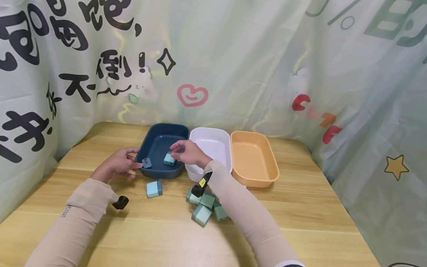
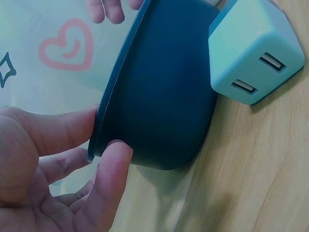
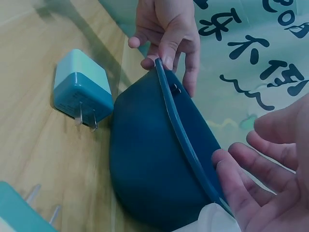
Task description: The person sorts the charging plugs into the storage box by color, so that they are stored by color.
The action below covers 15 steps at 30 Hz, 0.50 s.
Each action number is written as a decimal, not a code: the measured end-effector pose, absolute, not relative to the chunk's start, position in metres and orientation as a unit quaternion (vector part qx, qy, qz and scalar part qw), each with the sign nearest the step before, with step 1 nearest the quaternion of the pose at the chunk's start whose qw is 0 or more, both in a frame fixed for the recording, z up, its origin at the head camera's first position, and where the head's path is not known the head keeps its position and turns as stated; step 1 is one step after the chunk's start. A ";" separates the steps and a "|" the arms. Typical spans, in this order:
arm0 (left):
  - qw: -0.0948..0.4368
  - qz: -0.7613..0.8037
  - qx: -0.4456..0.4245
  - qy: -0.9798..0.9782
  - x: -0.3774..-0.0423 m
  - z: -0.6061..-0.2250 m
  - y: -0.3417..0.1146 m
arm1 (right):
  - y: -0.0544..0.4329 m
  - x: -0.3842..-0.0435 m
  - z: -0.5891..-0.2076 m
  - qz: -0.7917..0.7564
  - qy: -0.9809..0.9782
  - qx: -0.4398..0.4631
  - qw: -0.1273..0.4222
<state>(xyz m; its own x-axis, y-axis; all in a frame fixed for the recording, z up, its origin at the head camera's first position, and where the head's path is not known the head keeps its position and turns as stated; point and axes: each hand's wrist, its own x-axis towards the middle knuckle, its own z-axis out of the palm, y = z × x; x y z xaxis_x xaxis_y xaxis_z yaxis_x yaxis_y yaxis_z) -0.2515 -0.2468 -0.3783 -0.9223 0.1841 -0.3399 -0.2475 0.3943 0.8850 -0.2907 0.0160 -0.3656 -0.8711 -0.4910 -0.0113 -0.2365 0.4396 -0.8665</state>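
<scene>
A dark blue tray stands at the left of three trays. My left hand grips its left rim between thumb and fingers, as the left wrist view shows. A grey-blue charger plug lies inside by that hand's fingertips. Over the tray's right side hovers my right hand, fingers loosely bent and apart, with nothing visible between them in the right wrist view. Just below it in the tray is a light-blue charger plug. Another light-blue charger plug lies on the table before the tray.
Beside the blue tray stand a white tray and an orange tray. Several green charger plugs are heaped under my right forearm on the wooden table. A printed curtain hangs behind.
</scene>
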 end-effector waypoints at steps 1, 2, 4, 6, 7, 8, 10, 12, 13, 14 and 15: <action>0.196 0.549 -0.020 0.812 -0.251 -0.378 -0.247 | 0.016 -0.289 -0.365 -0.494 0.831 -0.215 0.140; 0.196 0.549 -0.020 0.812 -0.251 -0.378 -0.247 | 0.016 -0.287 -0.365 -0.504 0.824 -0.211 0.147; 0.197 0.548 -0.021 0.813 -0.251 -0.378 -0.247 | 0.017 -0.284 -0.363 -0.518 0.814 -0.206 0.160; 0.198 0.548 -0.021 0.813 -0.251 -0.377 -0.248 | 0.017 -0.280 -0.361 -0.524 0.810 -0.202 0.170; 0.198 0.548 -0.021 0.812 -0.251 -0.377 -0.248 | 0.018 -0.278 -0.360 -0.527 0.807 -0.201 0.174; 0.199 0.548 -0.021 0.812 -0.251 -0.377 -0.247 | 0.018 -0.276 -0.359 -0.530 0.804 -0.200 0.178; 0.200 0.547 -0.022 0.813 -0.251 -0.377 -0.247 | 0.019 -0.274 -0.358 -0.541 0.795 -0.198 0.189; 0.200 0.546 -0.026 0.813 -0.251 -0.377 -0.247 | 0.020 -0.271 -0.357 -0.551 0.786 -0.198 0.199; 0.200 0.546 -0.028 0.813 -0.252 -0.377 -0.247 | 0.020 -0.270 -0.358 -0.555 0.782 -0.197 0.203; 0.199 0.545 -0.029 0.814 -0.252 -0.378 -0.247 | 0.021 -0.269 -0.358 -0.557 0.779 -0.199 0.207; 0.200 0.545 -0.029 0.814 -0.252 -0.378 -0.247 | 0.021 -0.268 -0.359 -0.559 0.776 -0.200 0.212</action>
<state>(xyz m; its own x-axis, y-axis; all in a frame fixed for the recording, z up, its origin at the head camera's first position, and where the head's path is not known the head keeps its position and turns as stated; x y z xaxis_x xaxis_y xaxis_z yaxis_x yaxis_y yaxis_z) -0.2524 -0.2470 -0.3779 -0.9187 0.1699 -0.3567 -0.2650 0.4044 0.8753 -0.2684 0.0212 -0.3587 -0.8302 -0.5477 -0.1044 -0.0744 0.2944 -0.9528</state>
